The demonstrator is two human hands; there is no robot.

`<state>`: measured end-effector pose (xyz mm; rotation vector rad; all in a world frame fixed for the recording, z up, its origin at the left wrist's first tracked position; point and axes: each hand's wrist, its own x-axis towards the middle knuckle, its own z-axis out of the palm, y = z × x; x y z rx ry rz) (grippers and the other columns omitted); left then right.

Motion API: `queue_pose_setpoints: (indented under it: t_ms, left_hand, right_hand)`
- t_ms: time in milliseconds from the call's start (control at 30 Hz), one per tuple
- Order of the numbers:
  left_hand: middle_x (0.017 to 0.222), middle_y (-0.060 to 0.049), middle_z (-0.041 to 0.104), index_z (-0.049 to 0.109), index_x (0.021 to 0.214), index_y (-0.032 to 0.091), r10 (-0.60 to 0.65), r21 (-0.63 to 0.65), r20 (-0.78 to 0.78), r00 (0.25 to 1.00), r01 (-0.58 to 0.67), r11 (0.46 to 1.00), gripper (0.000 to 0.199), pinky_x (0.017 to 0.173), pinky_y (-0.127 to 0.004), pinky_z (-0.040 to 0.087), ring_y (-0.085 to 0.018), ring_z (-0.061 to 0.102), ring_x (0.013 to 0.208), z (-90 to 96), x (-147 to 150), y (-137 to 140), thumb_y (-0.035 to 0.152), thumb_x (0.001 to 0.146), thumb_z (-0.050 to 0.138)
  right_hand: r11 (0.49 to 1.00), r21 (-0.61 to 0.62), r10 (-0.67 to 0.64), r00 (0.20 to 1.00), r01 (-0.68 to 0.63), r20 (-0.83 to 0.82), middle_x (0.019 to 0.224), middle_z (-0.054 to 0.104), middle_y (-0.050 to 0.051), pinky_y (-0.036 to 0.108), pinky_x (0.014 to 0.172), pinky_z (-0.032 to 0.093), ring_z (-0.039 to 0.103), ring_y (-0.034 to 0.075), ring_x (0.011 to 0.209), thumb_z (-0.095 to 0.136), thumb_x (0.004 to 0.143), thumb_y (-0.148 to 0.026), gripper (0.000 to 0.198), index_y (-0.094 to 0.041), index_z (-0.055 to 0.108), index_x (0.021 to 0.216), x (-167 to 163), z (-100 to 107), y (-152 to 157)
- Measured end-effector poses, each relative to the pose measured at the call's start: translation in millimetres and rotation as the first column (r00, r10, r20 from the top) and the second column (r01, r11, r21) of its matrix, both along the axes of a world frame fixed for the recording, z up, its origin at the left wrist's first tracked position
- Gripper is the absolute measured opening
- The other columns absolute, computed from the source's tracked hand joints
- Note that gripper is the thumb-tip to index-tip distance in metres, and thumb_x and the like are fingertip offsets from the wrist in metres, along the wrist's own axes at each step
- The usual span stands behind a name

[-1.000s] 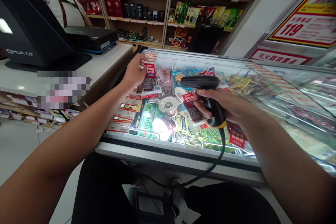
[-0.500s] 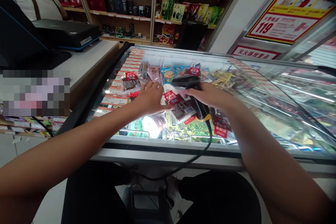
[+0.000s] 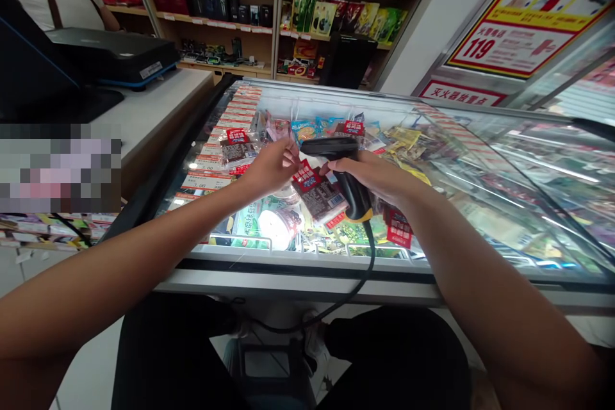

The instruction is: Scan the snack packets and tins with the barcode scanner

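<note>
Nearest, lower ctr: the scanner cable (image 3: 373, 256) hangs slack in front of the freezer (image 3: 298, 282), prob. leaving the scanner free to move. Ctr frame: the R hand (image 3: 384, 176) has its fingers wrapped round the barcode scanner (image 3: 358, 195) pistol-style, head pointing L, likely for trigger reach. The brown pack w/ red label (image 3: 317, 197) sits tilted at ctr, just L of the scanner grip, printed side & barcode up, presumably for easy reading. L hand (image 3: 273, 168) is by its upper L corner, fingers curled in; can't tell if they pinch it. A 2nd pack (image 3: 239, 150) lies just beside that hand, ctr-left. Price labels (image 3: 206, 180) line the L side, prob. for quick ref. Farther: scale (image 3: 115, 57) on the table (image 3: 189, 83), upper L; stocked shelves (image 3: 218, 24) behind.
</note>
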<state>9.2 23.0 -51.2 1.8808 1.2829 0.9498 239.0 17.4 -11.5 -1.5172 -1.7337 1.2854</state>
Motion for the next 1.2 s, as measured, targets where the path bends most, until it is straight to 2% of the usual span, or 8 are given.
queue_pose_setpoints:
  t_ms: [67,167,300,400,500,700,1067,1200]
  left_hand:
    - [0.105,-0.007,0.070,0.057,0.093,0.020,0.068,0.045,0.055,0.996,-0.071,0.996,0.013,0.079,-0.034,0.054,-0.019,0.067,0.094,6.2,-9.3,7.8,0.009,0.091,0.063]
    - [0.103,-0.006,0.070,0.056,0.091,0.020,0.150,0.207,0.072,0.986,-0.161,0.965,0.019,0.076,-0.030,0.053,-0.018,0.065,0.096,14.2,-35.5,26.6,0.003,0.086,0.063]
    - [0.096,-0.003,0.070,0.058,0.089,0.022,0.213,0.308,0.057,0.975,-0.220,0.925,0.026,0.073,-0.027,0.052,-0.016,0.065,0.093,17.4,-74.7,51.1,-0.002,0.080,0.061]
    - [0.094,-0.003,0.070,0.059,0.089,0.022,0.239,0.322,0.043,0.970,-0.240,0.916,0.028,0.071,-0.027,0.050,-0.016,0.065,0.091,15.2,-89.2,60.0,-0.003,0.076,0.061]
    - [0.093,-0.002,0.070,0.058,0.088,0.022,0.246,0.326,0.035,0.969,-0.243,0.914,0.030,0.073,-0.028,0.049,-0.016,0.065,0.091,12.5,-90.9,62.4,-0.004,0.075,0.061]
    - [0.095,-0.002,0.071,0.059,0.088,0.023,0.246,0.343,0.025,0.969,-0.240,0.908,0.026,0.075,-0.029,0.050,-0.016,0.066,0.092,12.3,-90.5,64.3,-0.001,0.077,0.064]
    - [0.097,-0.003,0.073,0.061,0.089,0.024,0.275,0.369,-0.009,0.962,-0.252,0.895,0.021,0.075,-0.029,0.052,-0.017,0.067,0.093,14.2,-92.6,61.5,0.006,0.079,0.067]
    - [0.096,-0.003,0.073,0.061,0.088,0.023,0.317,0.398,-0.074,0.946,-0.263,0.879,0.017,0.074,-0.030,0.052,-0.017,0.067,0.086,14.4,-98.3,61.8,0.009,0.080,0.066]
  right_hand:
    - [1.000,-0.003,-0.031,0.995,0.031,-0.091,0.106,0.070,0.013,0.033,0.055,0.053,0.065,0.024,0.081,0.074,0.088,-0.040,0.020,-0.022,0.071,0.097,-0.2,1.8,0.3]
    - [0.997,-0.055,-0.055,0.974,0.044,-0.218,0.096,0.070,0.012,0.034,0.054,0.055,0.066,0.025,0.078,0.073,0.087,-0.037,0.019,-0.022,0.066,0.096,1.6,5.2,-0.4]
    - [0.971,-0.166,0.126,0.960,-0.170,-0.251,0.073,0.063,0.007,0.035,0.050,0.051,0.059,0.020,0.055,0.069,0.088,-0.040,0.022,-0.020,0.062,0.084,3.0,6.4,-4.9]
    - [0.955,-0.166,0.209,0.954,-0.246,-0.214,0.071,0.063,0.006,0.033,0.045,0.046,0.058,0.018,0.049,0.070,0.087,-0.042,0.024,-0.019,0.062,0.082,1.2,4.1,-7.9]
    - [0.946,-0.166,0.245,0.951,-0.277,-0.190,0.067,0.062,0.005,0.031,0.044,0.045,0.058,0.018,0.047,0.072,0.086,-0.044,0.028,-0.019,0.062,0.078,-1.2,2.4,-8.9]
    - [0.952,-0.174,0.217,0.955,-0.252,-0.201,0.067,0.062,0.005,0.032,0.045,0.044,0.057,0.017,0.046,0.073,0.085,-0.045,0.029,-0.019,0.061,0.076,-2.7,3.1,-9.6]
    - [0.938,-0.184,0.250,0.939,-0.295,-0.235,0.066,0.061,0.006,0.034,0.046,0.045,0.055,0.018,0.048,0.072,0.084,-0.046,0.032,-0.020,0.059,0.071,-2.2,5.0,-11.1]
    - [0.973,-0.108,0.189,0.971,-0.205,-0.145,0.070,0.065,0.007,0.034,0.047,0.050,0.059,0.020,0.053,0.072,0.085,-0.042,0.025,-0.020,0.063,0.078,2.7,8.9,-8.9]
